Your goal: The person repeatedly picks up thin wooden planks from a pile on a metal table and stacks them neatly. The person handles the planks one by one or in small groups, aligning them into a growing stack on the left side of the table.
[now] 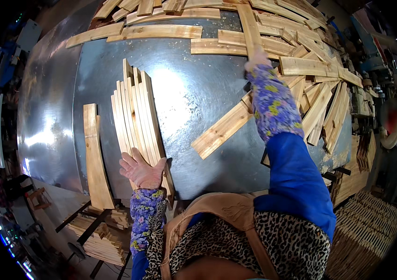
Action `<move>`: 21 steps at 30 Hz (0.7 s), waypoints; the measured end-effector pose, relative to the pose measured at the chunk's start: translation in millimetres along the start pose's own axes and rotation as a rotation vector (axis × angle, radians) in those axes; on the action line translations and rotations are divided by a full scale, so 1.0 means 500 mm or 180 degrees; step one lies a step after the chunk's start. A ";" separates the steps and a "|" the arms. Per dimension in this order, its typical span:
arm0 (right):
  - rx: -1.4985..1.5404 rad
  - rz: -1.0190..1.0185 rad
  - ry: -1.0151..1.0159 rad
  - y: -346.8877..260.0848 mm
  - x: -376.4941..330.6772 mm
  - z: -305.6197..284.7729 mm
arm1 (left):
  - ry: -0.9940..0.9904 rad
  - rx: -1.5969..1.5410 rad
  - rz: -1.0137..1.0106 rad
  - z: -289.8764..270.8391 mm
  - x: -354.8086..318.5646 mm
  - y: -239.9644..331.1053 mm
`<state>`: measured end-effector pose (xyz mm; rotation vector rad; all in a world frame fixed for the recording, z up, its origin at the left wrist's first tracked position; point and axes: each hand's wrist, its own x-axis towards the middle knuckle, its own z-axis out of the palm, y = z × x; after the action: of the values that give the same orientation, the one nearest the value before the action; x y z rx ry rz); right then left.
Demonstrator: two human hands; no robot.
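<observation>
My left hand lies with fingers spread over the near end of a row of wooden boards, which stand on edge side by side with uneven far ends. Stretched out to the far right, my right hand is closed on the near end of a long wooden board pointing away from me. Its fingertips are partly hidden. A loose board lies slantwise to the left of my right forearm. Left of the row, more boards lie lengthwise and stick out past the table's near edge.
Many boards are strewn along the far side of the metal table. A tangled heap of boards covers its right side. Stacked wood sits on a rack below at the near left. More stacked strips stand at the lower right.
</observation>
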<state>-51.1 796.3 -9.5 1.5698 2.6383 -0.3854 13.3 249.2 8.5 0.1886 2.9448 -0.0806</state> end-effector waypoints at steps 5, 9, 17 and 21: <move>0.3223 -0.0496 -0.1440 0.198 -0.109 0.042 | 0.0166 -0.0429 0.0211 0.009 -0.002 -0.011; 0.3871 -0.0705 -0.1901 0.197 -0.374 0.096 | 0.0359 -0.0109 0.0359 0.019 -0.008 -0.018; 0.1860 -0.2590 -0.2701 0.075 -0.869 0.375 | -0.0267 -0.0228 0.0027 0.023 -0.003 -0.016; 0.2445 -0.1591 -0.3762 0.145 -0.772 0.407 | -0.0117 -0.0157 0.0000 0.021 -0.002 -0.011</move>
<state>181.7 449.6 -155.7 0.3220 1.8435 -1.7976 15.6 242.9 -1.3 0.1781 2.9066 -0.0114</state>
